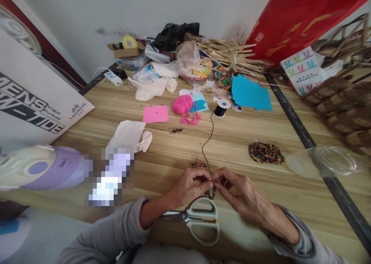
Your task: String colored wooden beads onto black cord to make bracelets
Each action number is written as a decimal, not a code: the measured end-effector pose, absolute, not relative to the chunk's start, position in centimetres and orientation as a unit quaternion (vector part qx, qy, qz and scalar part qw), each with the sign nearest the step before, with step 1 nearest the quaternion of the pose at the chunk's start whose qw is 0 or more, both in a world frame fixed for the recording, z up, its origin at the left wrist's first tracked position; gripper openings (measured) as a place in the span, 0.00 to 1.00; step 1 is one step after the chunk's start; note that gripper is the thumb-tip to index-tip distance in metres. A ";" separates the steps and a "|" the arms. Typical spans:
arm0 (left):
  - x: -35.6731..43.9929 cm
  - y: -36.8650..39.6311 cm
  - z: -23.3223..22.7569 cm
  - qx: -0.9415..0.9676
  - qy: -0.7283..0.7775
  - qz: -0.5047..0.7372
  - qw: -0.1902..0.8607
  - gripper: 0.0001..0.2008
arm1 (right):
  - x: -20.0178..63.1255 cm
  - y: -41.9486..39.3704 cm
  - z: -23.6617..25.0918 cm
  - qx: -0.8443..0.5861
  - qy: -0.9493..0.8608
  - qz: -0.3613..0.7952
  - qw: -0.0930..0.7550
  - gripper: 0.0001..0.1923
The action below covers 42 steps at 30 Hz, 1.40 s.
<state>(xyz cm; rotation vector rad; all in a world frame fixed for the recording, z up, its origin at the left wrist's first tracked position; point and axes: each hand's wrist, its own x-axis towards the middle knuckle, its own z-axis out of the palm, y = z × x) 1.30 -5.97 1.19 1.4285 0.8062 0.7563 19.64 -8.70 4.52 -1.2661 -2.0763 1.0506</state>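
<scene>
1. The fingers of the left hand and right hand are pinched narrow and meet tip to tip over a short run of strung beads, which hangs just below the fingertips, close to the body where it can be seen well
2. A black thread runs from that pinch across the table to a black spool, lying slack so it can feed freely
3. A small cluster of beads lies just beyond the left fingers; a larger pile of coloured beads sits near the right hand, within reach
4. Scissors rest under the wrists, handles towards the right
5. Further out lie pink yarn, pink paper and a blue sheet
</scene>
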 end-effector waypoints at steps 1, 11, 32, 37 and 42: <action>1.3 -5.9 1.0 0.611 0.346 0.331 0.630 0.08 | 19.7 -8.6 4.6 -0.465 -0.763 0.378 0.244 0.04; 1.3 -5.9 0.8 0.625 0.352 0.371 0.590 0.08 | 20.1 -8.0 3.8 -0.476 -0.744 0.387 0.265 0.04; 1.2 -5.5 1.1 0.582 0.375 0.363 0.624 0.09 | 19.2 -8.2 2.6 -0.471 -0.746 0.333 0.334 0.04; 1.2 -5.5 0.9 0.594 0.390 0.355 0.608 0.10 | 19.0 -8.2 2.8 -0.463 -0.749 0.314 0.356 0.05; 1.3 -5.7 0.9 0.589 0.390 0.358 0.611 0.09 | 19.0 -8.1 3.1 -0.471 -0.742 0.334 0.341 0.06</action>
